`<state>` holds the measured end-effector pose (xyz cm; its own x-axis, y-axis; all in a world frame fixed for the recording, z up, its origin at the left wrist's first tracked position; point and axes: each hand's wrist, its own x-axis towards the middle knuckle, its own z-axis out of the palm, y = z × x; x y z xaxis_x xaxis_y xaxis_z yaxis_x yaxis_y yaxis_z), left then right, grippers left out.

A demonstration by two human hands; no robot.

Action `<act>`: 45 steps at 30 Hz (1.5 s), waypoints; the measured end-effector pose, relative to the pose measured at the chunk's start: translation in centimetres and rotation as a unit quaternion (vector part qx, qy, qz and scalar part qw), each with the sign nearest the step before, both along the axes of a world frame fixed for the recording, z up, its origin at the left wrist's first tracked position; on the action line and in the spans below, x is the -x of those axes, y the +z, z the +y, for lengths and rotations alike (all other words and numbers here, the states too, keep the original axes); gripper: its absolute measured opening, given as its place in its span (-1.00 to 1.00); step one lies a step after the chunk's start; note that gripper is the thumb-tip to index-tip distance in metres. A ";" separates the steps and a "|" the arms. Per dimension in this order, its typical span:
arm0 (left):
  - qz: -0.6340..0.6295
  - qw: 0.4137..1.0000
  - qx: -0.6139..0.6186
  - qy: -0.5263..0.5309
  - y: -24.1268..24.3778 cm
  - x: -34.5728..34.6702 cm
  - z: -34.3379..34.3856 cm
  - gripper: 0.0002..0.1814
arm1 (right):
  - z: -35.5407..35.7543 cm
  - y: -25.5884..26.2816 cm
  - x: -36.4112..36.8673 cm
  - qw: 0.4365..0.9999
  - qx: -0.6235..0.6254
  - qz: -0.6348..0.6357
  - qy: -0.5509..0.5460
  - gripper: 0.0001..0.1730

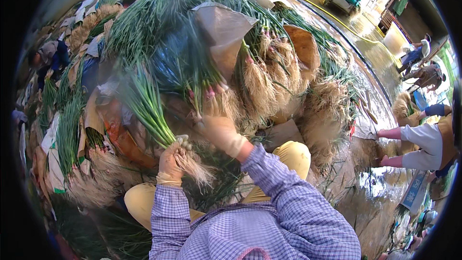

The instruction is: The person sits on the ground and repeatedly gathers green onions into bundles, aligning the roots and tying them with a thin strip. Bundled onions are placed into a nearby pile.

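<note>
My left hand (172, 160), in a tan glove, is closed round the lower stems of a bunch of green onions (153, 115); its pale roots (195, 169) hang to the right and its leaves point up and left. Just right of it, my right hand (218, 131), gloved too and slightly blurred, reaches to the base of a green onion in the heap; its fingertips are partly hidden, and its grip does not show clearly. Behind it lie more green onions with pink-white bulbs (213, 90) and long roots. A large heap of green leaves (144, 29) rises beyond.
Brown paper-like sheets (227, 32) lie among the bunches. More rooted bunches (97, 177) stand at left. A person (429, 137) bends at right on wet ground, another (54, 56) at far left. A yellow hose (346, 27) crosses the upper right.
</note>
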<state>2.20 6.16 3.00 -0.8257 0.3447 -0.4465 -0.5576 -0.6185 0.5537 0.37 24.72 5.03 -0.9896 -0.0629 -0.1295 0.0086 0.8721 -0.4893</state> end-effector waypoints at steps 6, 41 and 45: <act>0.028 0.997 0.042 -0.059 -1.7 1.7 1.4 -0.76 | 0.4 -3.2 -3.5 0.984 0.067 0.027 0.164 -0.69; 0.159 0.982 -0.052 -0.081 3.1 1.7 -0.5 -0.41 | 0.9 2.1 -6.9 0.799 0.524 -0.279 0.092 -0.52; 0.121 0.981 -0.116 -0.095 4.8 2.4 -5.6 -0.45 | 5.6 0.8 -5.0 0.904 0.423 -0.050 -0.027 -0.70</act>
